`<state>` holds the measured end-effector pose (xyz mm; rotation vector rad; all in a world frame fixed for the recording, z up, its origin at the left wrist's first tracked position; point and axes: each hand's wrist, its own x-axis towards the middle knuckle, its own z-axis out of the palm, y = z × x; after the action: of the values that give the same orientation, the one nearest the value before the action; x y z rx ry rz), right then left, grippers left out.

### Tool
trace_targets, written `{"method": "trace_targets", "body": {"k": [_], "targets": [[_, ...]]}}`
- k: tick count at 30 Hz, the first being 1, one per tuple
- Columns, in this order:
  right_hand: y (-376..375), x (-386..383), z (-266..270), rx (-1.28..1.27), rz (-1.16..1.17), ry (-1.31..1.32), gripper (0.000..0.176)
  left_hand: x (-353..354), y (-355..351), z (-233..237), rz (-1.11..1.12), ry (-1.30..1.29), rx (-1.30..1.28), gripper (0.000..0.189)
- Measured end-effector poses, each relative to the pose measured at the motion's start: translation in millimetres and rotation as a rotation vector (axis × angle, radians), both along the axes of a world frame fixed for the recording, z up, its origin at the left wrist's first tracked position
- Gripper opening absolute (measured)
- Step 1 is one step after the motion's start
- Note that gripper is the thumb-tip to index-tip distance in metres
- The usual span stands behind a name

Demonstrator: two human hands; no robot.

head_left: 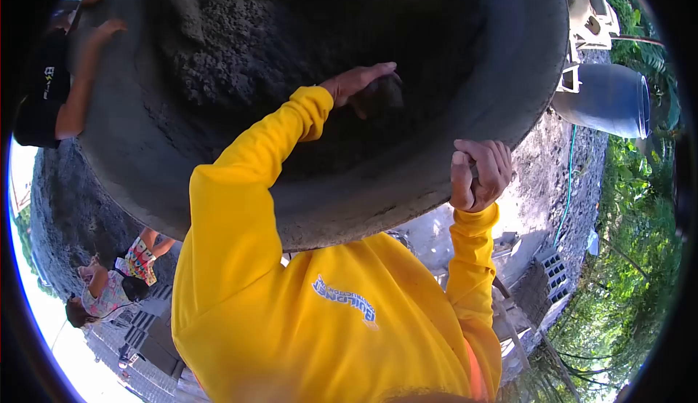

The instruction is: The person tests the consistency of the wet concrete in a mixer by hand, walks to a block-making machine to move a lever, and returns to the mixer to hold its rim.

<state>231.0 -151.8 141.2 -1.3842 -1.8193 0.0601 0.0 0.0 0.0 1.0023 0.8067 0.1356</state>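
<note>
Left hand point(352, 85) working with a dark piece point(387, 96) inside a big round grey vessel point(502, 105).

The dark piece sits right of the upper centre of the frame, over the shadowed inside, with the left fingers closed around it; the shade is too deep to tell what it is or whether it meets the wall. The step in hand looks like handwork on the interior, and a move from this pose would call for a firm hold on the piece and a steady reach. The right hand point(482, 176), right of centre, is at the rim, its fingers curled in with nothing showing in them. Lumpy grey material point(236, 43) lies inside at upper left; another person's hand point(110, 28) rests on the vessel's edge beyond.
</note>
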Motion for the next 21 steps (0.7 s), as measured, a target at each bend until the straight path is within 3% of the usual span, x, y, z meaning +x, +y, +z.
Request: {"method": "trace_targets", "body": {"k": [2,3,4,7,11,12,15,16,19,21], "targets": [[7.1,-9.3,-14.5,0.060,-0.008,0.036,0.014,-10.4,-22.9,33.3,-0.036,0.014,0.114,0.053],[21.0,7.6,7.6,0.141,-0.008,-0.033,0.014,22.1,-31.8,66.7,-0.089,-0.038,0.339,0.048],[8.0,2.6,12.2,0.095,-0.010,-0.017,0.014,22.4,-69.3,104.6,-0.371,0.051,0.341,0.051],[2.5,-7.2,8.0,0.148,-0.014,0.008,0.013,10.8,-105.3,121.8,-0.111,0.015,0.461,0.057],[1.1,-12.5,8.7,0.224,-0.005,0.016,0.012,-4.7,-101.6,138.8,-0.045,-0.014,0.153,0.063],[0.3,-12.3,3.4,0.257,-0.003,0.008,0.011,-13.6,-101.2,133.8,-0.030,-0.121,0.138,0.059],[-1.1,-24.7,14.0,0.273,-0.008,0.031,0.009,-44.9,-103.4,165.7,0.154,-0.227,-0.202,0.056],[-3.5,-26.7,19.5,0.242,-0.015,0.042,0.009,-39.3,-114.1,169.1,0.132,-0.112,0.029,0.057],[-9.2,-28.4,27.6,0.231,-0.027,0.049,0.009,-26.8,-148.9,181.1,-0.083,0.074,0.399,0.061],[-4.5,-26.8,18.5,0.258,-0.025,0.058,0.010,-21.5,-143.6,182.2,-0.092,0.100,0.335,0.058]]}}
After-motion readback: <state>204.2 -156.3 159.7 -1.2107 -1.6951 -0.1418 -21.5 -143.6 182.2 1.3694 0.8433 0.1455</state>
